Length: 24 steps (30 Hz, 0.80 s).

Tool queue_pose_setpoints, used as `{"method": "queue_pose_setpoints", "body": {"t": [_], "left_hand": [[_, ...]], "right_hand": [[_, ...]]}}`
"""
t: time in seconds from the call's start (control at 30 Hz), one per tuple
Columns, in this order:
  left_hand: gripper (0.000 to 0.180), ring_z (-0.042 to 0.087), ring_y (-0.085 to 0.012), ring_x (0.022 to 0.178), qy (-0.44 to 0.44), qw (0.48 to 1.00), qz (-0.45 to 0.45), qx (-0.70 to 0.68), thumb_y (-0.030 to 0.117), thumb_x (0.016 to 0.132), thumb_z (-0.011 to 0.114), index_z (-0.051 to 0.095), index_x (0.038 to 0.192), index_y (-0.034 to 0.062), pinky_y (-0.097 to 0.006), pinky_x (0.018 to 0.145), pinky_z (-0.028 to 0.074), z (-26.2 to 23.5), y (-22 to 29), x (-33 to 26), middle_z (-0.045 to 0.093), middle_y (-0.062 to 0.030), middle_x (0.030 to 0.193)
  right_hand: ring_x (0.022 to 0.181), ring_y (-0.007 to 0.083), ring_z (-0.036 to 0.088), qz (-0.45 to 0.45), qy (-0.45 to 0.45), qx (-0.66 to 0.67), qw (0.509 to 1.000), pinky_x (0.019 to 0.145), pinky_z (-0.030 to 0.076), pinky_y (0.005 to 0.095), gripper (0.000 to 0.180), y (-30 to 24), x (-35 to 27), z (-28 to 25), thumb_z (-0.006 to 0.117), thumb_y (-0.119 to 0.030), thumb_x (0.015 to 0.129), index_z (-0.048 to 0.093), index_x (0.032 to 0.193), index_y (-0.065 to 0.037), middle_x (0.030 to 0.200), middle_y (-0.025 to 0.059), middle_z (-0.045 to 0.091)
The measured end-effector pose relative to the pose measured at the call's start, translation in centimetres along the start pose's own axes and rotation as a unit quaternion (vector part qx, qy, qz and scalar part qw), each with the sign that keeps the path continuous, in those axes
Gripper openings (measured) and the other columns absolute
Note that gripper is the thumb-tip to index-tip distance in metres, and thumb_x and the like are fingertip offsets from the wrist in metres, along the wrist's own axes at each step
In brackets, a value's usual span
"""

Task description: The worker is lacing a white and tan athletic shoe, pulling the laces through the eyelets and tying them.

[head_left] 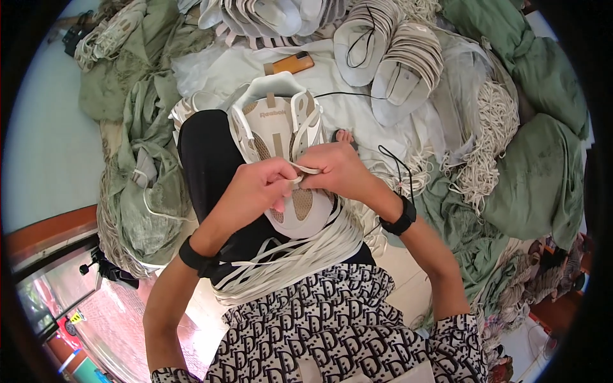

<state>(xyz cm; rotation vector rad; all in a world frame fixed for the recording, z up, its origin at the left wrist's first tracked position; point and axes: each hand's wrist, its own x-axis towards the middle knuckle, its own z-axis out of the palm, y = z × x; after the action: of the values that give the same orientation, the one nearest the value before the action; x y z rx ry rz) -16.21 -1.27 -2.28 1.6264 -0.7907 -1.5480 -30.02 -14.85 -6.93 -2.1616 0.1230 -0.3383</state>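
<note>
A white and tan sneaker [276, 121] rests on my lap, its toe toward me and its heel away. My left hand [258, 185] and my right hand [335, 169] meet over its front half. Both pinch the same flat white shoelace [308, 170] near the eyelets. A bundle of loose white laces [300, 255] lies across my thighs just below the shoe. Each wrist carries a black band.
Stacks of white shoe insoles [396, 57] lie at the top. An orange phone [292, 63] sits on white cloth behind the sneaker. Heaps of white laces [488, 127] and green sacks [543, 172] crowd the right; more green sacks [137, 159] are at the left.
</note>
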Motion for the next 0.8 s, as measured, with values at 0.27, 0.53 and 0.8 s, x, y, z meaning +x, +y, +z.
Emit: {"method": "queue_pose_setpoints", "body": {"t": [0.27,0.53,0.8], "left_hand": [[0.010,0.057,-0.0089,0.053,0.045,0.998,0.001,-0.039,0.006,0.082,0.051,0.055,0.090,0.0004,-0.021,0.049,0.047,0.2,0.1,0.1,0.057,-0.0029,0.067],[0.008,0.056,-0.0080,0.050,0.048,0.996,0.009,0.080,0.006,0.080,0.053,0.057,0.083,-0.0007,-0.021,0.046,0.047,0.4,0.5,0.9,0.056,-0.0030,0.060],[0.006,0.056,-0.0085,0.049,0.122,0.950,0.124,0.258,0.006,0.078,0.056,0.058,0.078,-0.0002,-0.024,0.046,0.045,1.3,-0.2,1.1,0.055,-0.0039,0.056]], "right_hand": [[0.053,0.0245,0.053,-0.121,0.227,-0.128,0.958,0.046,0.040,0.0333,0.014,-0.5,-0.1,1.6,0.066,-0.007,0.054,0.056,0.064,-0.003,0.058,0.0067,0.051],[0.059,0.0251,0.056,-0.020,0.215,0.002,0.976,0.053,0.044,0.0297,0.019,0.7,-1.6,0.7,0.069,-0.003,0.057,0.061,0.074,0.000,0.066,0.0093,0.058],[0.057,0.0178,0.055,0.132,-0.066,-0.062,0.987,0.063,0.042,0.0264,0.025,-1.5,0.8,-1.7,0.075,-0.014,0.054,0.065,0.076,-0.006,0.066,0.0060,0.062]]}}
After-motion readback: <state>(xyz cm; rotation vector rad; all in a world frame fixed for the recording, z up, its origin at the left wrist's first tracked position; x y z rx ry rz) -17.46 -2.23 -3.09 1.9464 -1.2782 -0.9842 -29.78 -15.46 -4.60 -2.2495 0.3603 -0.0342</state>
